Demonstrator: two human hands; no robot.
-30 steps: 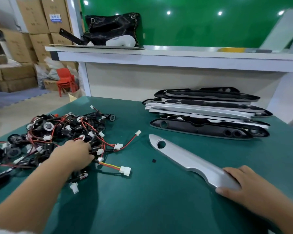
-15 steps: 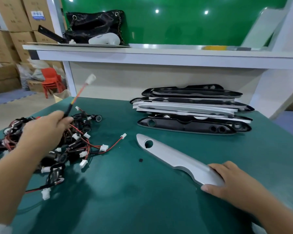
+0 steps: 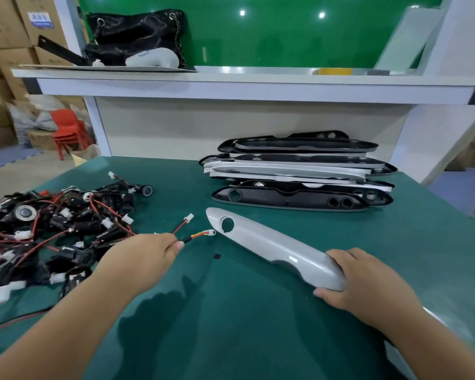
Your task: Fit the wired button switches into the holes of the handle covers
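Cover (image 3: 272,248): one, silver, face up on the table (image 3: 258,325), lying aslant. Its single hole (image 3: 227,224) is at the far end. My right hand (image 3: 359,281) is curled round the near end, pinning it down. I judge it stiff, light and glossy, so likely slick. The thick near end is the place to grip; that leaves the hole free.

Lead (image 3: 196,236): one, pinched between thumb and fingers of my left hand (image 3: 143,259). Its white plug (image 3: 211,232) is just beside the cover's edge, short of the hole; I cannot tell if it touches. The button end is not visible. The wire looks thin and limp, so I'd hold close behind the plug to steer it and avoid tugging at the joint.

Second loose plug (image 3: 188,218), on red and black wire, lies near the first.

Pile (image 3: 52,223) of switches to the left: tangled, too many to count, dozens by my guess.

Stack (image 3: 299,174) of covers behind: about six or seven, edges overlapping, exact count unclear. The front one lies underside up and shows three holes.

One small black scrap (image 3: 217,256) lies on the table between the hands.
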